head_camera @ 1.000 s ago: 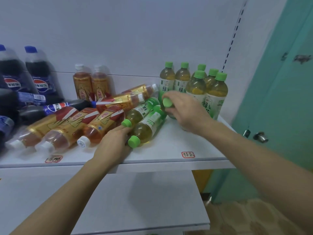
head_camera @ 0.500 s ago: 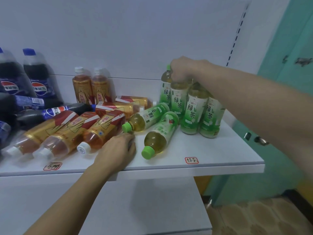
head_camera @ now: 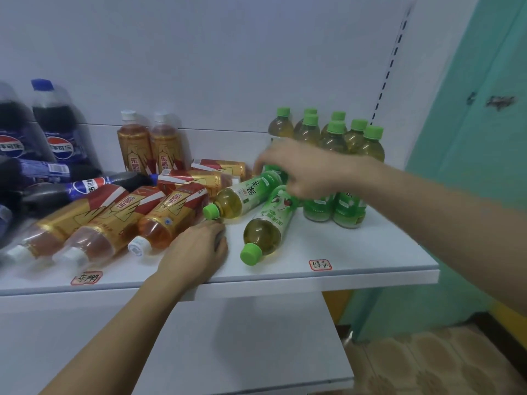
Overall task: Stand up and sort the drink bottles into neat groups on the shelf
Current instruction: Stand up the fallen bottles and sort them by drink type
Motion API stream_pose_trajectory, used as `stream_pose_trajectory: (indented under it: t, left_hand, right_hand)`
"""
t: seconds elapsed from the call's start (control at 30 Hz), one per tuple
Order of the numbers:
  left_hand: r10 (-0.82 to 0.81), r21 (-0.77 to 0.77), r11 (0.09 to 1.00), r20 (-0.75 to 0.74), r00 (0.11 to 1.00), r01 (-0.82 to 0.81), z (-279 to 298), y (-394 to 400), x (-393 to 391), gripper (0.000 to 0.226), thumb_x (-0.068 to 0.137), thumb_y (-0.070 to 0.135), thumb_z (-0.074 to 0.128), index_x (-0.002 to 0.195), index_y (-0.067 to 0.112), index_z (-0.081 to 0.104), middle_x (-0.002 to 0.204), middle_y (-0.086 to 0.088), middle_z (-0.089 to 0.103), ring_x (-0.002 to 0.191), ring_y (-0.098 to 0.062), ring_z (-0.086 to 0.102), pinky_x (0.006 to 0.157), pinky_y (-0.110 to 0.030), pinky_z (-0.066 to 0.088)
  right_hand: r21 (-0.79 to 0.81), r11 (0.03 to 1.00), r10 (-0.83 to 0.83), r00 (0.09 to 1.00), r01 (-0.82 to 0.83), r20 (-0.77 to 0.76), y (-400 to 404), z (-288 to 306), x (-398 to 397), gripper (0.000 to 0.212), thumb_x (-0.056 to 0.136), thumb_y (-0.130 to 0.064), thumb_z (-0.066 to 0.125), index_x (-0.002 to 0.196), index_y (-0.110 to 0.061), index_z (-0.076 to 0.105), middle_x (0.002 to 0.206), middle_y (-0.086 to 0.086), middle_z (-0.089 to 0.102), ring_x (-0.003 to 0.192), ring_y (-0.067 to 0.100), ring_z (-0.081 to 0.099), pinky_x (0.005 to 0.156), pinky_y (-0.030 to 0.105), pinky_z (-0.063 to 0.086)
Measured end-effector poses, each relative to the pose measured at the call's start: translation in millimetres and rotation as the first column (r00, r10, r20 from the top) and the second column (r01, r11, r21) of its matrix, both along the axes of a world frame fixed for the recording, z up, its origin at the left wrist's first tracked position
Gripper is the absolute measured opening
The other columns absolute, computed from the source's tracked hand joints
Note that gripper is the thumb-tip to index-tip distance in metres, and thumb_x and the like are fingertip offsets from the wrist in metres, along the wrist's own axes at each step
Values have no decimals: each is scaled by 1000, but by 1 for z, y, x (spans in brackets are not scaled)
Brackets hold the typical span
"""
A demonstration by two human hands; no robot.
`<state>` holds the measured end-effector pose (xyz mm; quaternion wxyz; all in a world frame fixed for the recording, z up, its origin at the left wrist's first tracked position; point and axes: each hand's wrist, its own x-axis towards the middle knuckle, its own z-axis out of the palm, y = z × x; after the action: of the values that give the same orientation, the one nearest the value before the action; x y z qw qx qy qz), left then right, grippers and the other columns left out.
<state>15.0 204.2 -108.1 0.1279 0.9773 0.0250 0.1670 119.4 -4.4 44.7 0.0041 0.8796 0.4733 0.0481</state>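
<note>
White shelf [head_camera: 370, 252] stands against a white back wall [head_camera: 228, 52], a teal wall [head_camera: 470, 195] to its right and patterned floor [head_camera: 442, 363] below. Right hand [head_camera: 302, 169], blurred, reaches over two lying green bottles [head_camera: 251, 192]; whether it grips one I cannot tell. Left hand [head_camera: 194, 252] rests flat, fingers together. More green bottles stand grouped behind.

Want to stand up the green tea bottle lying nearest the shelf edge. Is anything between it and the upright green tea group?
Nothing rests on the shelf between the lying green tea bottle and the upright green tea group. Only the right hand hovers above that gap.
</note>
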Motion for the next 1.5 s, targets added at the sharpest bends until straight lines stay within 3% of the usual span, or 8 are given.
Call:
stream_pose_trajectory:
  t: [0.17,0.27,0.43,0.67,0.93,1.13,1.33,1.5]
  left_hand:
    - [-47,30,998,-70,996,49,-1,2,0,39,103,37,43,132,17,60,136,-4,62,116,-26,61,92,-41,53]
    - [-36,55,998,-94,995,41,-1,1,-1,40,104,38,42,133,17,58,141,-4,59,121,-26,59,96,-42,51]
    - [-24,55,998,-97,995,30,2,-1,-2,40,104,37,41,134,17,57,141,-3,58,121,-25,59,93,-38,50]
    - [-26,51,998,-98,995,31,0,1,-2,38,103,36,41,131,16,58,139,-3,58,116,-28,60,90,-40,51]
    - [-32,42,998,-92,995,36,2,0,-3,43,104,38,41,140,19,54,145,2,55,122,-21,58,94,-35,49]
    - [-20,30,999,-94,995,23,4,-1,-1,40,103,38,43,137,22,56,138,4,60,115,-18,61,89,-32,51]
    - [46,-6,999,-34,998,-47,2,-4,-2,25,99,33,49,113,23,67,109,5,70,89,-12,62,73,-29,53]
    - [103,-40,994,12,995,-103,0,-5,-6,22,99,32,49,100,25,69,96,8,71,75,-9,61,70,-31,59]
  right_hand:
    - [16,983,181,971,-180,-156,-11,-73,-37,85,76,-4,67,148,-39,41,157,-10,34,149,14,22,119,58,27]
    - [64,983,180,972,-172,-151,-10,-104,-46,66,81,-19,69,140,-42,51,161,-8,28,154,14,8,120,63,11]
    - [251,945,179,975,-208,134,-7,-125,-44,36,88,-38,68,122,-25,64,143,0,52,137,23,42,102,57,40]
    - [624,781,22,1000,-21,6,-6,-49,-26,40,97,-41,56,127,-14,54,109,-2,62,98,20,58,87,39,47]
    - [354,908,-237,971,224,-5,1,25,28,35,101,-39,56,128,-17,53,106,0,56,100,24,55,81,33,40]
    - [116,940,-329,944,322,43,8,41,52,25,98,-12,46,118,-11,61,120,10,64,104,28,55,82,33,43]
    - [150,983,-157,924,110,349,23,31,38,30,93,-15,53,121,-21,61,120,2,57,116,27,51,90,41,42]
    - [-58,992,124,980,-116,154,79,-33,15,59,85,-14,67,138,-32,49,133,-3,55,126,24,47,98,47,46]
